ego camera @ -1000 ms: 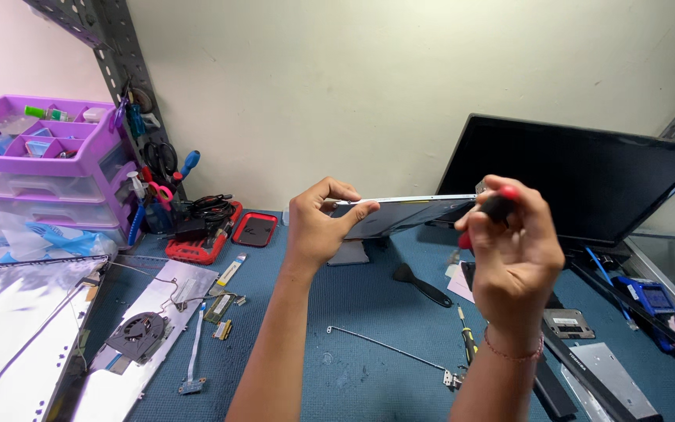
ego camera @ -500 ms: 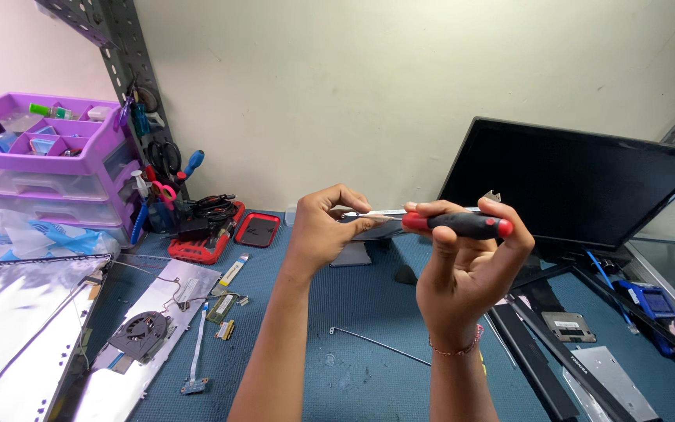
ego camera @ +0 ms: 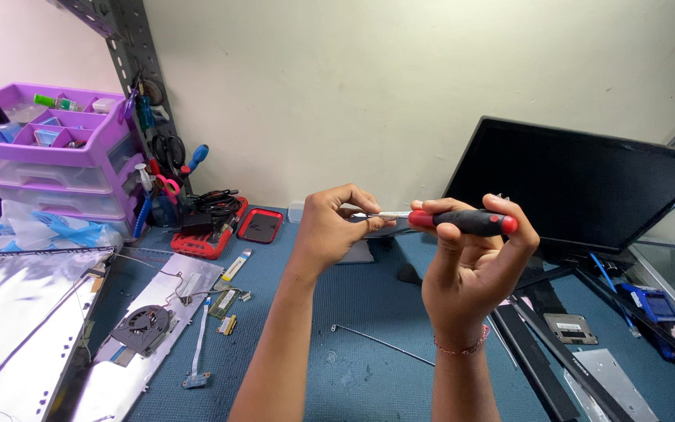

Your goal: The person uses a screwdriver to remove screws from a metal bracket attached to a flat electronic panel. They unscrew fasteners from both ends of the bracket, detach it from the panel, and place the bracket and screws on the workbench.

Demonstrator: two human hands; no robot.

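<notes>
Both hands raised above the blue work mat (ego camera: 369,312), well clear of it. Right hand (ego camera: 470,266) closed around the red-and-black handle of a screwdriver (ego camera: 462,222), shaft lying level and pointing toward the left hand (ego camera: 336,227). Left fingers pinched narrow on the metal tip, between thumb and forefinger; too small to tell whether a screw or bit sits there. Judging by this: tool picked up and being readied at the tip, no contact yet with any part. Below the left hand, a thin bent metal rod (ego camera: 380,344); farther out past that wrist, a cooling fan (ego camera: 141,324) on a silver panel (ego camera: 25,312), untouched. Beyond the right hand, a dark laptop screen (ego camera: 580,187) upright; below it, loose black strips (ego camera: 541,352). Everything on the mat seemingly left to do.
</notes>
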